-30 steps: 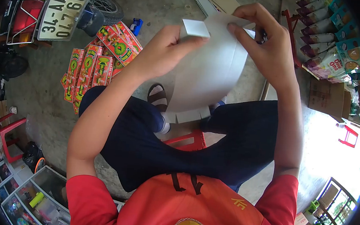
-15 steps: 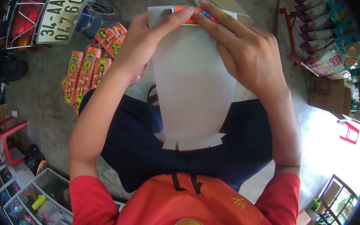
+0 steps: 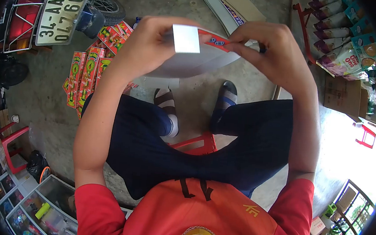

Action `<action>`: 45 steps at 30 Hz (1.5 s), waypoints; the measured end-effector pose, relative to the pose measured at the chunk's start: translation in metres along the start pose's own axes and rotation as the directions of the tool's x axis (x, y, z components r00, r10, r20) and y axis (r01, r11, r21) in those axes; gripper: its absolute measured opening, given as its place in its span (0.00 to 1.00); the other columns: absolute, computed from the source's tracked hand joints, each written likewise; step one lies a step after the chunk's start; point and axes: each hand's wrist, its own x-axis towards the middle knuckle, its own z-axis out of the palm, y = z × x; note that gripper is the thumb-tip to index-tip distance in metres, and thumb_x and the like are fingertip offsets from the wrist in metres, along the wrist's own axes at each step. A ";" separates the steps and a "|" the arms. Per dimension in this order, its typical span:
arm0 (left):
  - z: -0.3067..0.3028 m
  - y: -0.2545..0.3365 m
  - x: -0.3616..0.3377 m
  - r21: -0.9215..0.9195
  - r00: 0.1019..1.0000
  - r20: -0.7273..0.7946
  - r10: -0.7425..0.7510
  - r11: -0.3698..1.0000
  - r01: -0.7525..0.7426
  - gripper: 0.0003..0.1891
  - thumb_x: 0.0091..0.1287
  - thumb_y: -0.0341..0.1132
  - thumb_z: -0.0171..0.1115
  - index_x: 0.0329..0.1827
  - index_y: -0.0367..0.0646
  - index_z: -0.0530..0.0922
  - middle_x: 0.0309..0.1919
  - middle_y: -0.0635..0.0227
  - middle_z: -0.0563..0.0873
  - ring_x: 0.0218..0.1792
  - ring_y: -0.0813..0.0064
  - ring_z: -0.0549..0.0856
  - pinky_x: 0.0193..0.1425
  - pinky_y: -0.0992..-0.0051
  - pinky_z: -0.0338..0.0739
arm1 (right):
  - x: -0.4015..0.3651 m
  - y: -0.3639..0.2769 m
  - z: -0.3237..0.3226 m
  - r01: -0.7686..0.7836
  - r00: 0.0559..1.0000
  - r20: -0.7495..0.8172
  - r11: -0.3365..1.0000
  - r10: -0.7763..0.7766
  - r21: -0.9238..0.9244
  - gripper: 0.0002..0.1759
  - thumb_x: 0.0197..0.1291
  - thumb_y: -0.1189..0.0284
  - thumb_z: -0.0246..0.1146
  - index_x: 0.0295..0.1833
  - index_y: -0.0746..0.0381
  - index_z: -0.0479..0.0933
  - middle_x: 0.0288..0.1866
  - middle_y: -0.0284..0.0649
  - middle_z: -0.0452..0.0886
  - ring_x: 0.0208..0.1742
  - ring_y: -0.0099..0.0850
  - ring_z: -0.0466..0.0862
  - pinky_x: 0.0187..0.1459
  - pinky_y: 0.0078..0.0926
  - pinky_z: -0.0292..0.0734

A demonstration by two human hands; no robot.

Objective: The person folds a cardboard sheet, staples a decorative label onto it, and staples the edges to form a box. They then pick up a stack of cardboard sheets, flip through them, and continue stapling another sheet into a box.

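1. While the person sits on a red stool point(image 3: 197, 144), both hands are raised in front of the knees with a carton point(image 3: 202, 61) between them.
2. The left hand point(image 3: 147, 42) is curled shut round the carton's left side. Its knuckles face the camera, and how the thumb lies cannot be told.
3. A white flap point(image 3: 186, 39) stands square just beside the left fingertips.
4. The right hand point(image 3: 276, 53) is closed in a pinch, thumb against fingertips, on a red printed strip point(image 3: 213, 39) along the carton's top edge.
5. The carton hangs in the air above the feet point(image 3: 167, 101), touching only the two hands. It is unfolded and bowed, with its plain white side toward the camera.
6. Both feet wear striped sandals and rest on the bare concrete floor point(image 3: 197, 6), a little apart.
7. A pile of red-and-green boxes point(image 3: 86, 75) lies on the floor by the left forearm, well below the carton.
8. A motorbike point(image 3: 60, 12) with a number plate stands at the upper left, beyond the boxes.
9. Flat cardboard sheets point(image 3: 233, 5) lie on the floor past the hands.
10. Packets point(image 3: 338, 30) are stacked at the right, and shelves point(image 3: 32, 207) show at the lower left.
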 end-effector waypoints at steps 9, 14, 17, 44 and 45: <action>-0.085 -0.031 0.007 0.065 0.771 -0.636 0.018 0.997 0.030 0.42 0.69 0.46 0.76 0.81 0.38 0.65 0.74 0.55 0.77 0.79 0.65 0.70 0.84 0.62 0.59 | -0.010 0.044 -0.034 -0.306 0.888 -0.220 0.875 0.405 0.374 0.14 0.73 0.62 0.70 0.53 0.60 0.89 0.41 0.29 0.87 0.42 0.15 0.81 0.44 0.17 0.73; -0.088 -0.040 0.007 -0.219 0.621 -0.753 -0.218 0.973 0.076 0.40 0.69 0.51 0.76 0.76 0.35 0.72 0.72 0.55 0.78 0.75 0.64 0.74 0.81 0.63 0.62 | -0.003 0.043 -0.034 -0.178 0.845 -0.285 0.741 0.453 0.648 0.13 0.76 0.60 0.67 0.53 0.57 0.86 0.39 0.26 0.85 0.38 0.13 0.79 0.44 0.15 0.70; -0.095 -0.034 0.003 -0.619 0.815 -0.425 -0.393 0.783 0.054 0.36 0.71 0.52 0.74 0.75 0.39 0.74 0.69 0.59 0.81 0.71 0.65 0.77 0.78 0.62 0.67 | -0.008 0.055 -0.043 -0.156 0.872 -0.192 0.628 0.450 0.763 0.13 0.75 0.60 0.68 0.52 0.58 0.88 0.44 0.29 0.89 0.43 0.16 0.83 0.43 0.18 0.76; -0.052 -0.008 -0.003 0.008 0.981 -0.037 -0.190 0.982 0.190 0.26 0.78 0.53 0.65 0.47 0.33 0.90 0.33 0.76 0.89 0.34 0.89 0.81 0.41 0.81 0.76 | 0.021 -0.003 0.044 -0.249 0.944 -0.168 0.948 0.283 0.197 0.28 0.65 0.50 0.72 0.54 0.65 0.86 0.38 0.40 0.87 0.29 0.29 0.76 0.36 0.33 0.73; -0.049 -0.005 -0.003 -0.034 0.984 -0.038 -0.175 0.984 0.173 0.26 0.78 0.53 0.65 0.47 0.33 0.90 0.33 0.76 0.89 0.34 0.89 0.81 0.41 0.81 0.76 | 0.020 -0.005 0.042 -0.256 0.944 -0.152 0.941 0.292 0.220 0.26 0.66 0.51 0.72 0.51 0.66 0.86 0.35 0.39 0.85 0.28 0.28 0.75 0.34 0.32 0.72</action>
